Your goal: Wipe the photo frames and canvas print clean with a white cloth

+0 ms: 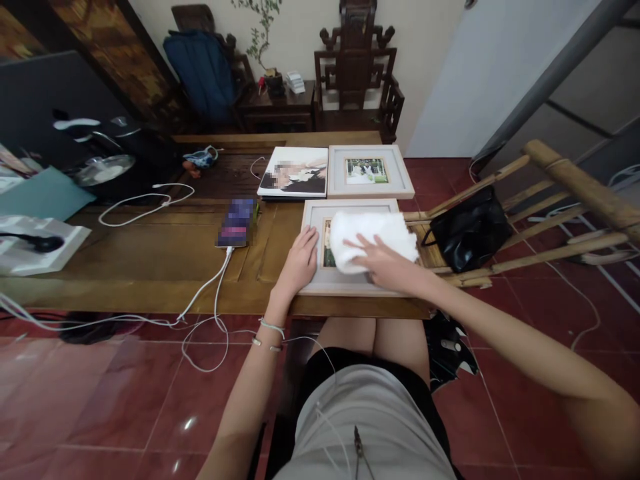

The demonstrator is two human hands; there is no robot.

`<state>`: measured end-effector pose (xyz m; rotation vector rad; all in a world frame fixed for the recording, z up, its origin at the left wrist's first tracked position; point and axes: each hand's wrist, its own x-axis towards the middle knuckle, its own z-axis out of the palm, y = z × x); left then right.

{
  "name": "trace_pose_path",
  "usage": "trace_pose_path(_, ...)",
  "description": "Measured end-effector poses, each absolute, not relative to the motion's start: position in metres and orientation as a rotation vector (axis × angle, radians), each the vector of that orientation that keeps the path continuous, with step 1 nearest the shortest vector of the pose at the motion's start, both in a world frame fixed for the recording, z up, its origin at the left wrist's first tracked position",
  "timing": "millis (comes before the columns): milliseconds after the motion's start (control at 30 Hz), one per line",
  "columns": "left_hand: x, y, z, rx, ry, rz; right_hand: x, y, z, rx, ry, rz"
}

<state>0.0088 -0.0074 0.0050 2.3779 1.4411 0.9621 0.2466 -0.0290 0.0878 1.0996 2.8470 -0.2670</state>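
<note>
A light wooden picture frame (309, 213) with a wide pale mat lies flat at the table's near right end. On its left border rests my left hand (303, 253), fingers stretched out together and pointing away from me. My right hand (383, 263) holds a folded white cloth (373, 230) against the frame's face. Its fingers are partly spread over the cloth, and its fingertips are slightly blurred. The cloth covers most of the small photo (327, 243); only a strip at its left shows. Just beyond lies a second framed photo (367, 171), beside a white-edged photo album or panel (295, 170).
A phone (237, 223) with a white cable lies on the wooden table (150, 267) to the left. White cables (215, 320) hang off the near edge. A bamboo chair (555, 207) holding a black bag (470, 227) stands at the right. Dark wooden chairs (355, 73) are behind.
</note>
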Motion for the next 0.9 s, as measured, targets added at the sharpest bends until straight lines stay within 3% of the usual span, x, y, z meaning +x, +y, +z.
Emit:
trace_pose_path(133, 0.008, -0.008, 0.005, 2.373, 1.435, 0.963, 0.250, 0.035, 0.073, 1.366, 2.838, 0.083)
trace_pose_path(233, 0.008, -0.008, 0.005, 2.366, 1.430, 0.973, 0.247, 0.055, 0.068, 1.412, 2.787, 0.130)
trace_pose_path(367, 0.010, -0.008, 0.004, 2.347, 1.438, 0.983, 0.242, 0.026, 0.072, 1.313, 2.763, 0.058)
trace_pose_path(633, 0.012, -0.008, 0.005, 2.267, 1.439, 1.001, 0.238, -0.081, 0.110, 0.977, 2.748, -0.428)
trace_pose_path(900, 0.012, -0.018, 0.018, 1.918, 1.366, 1.142, 0.190, -0.062, 0.087, 1.026, 2.831, -0.209)
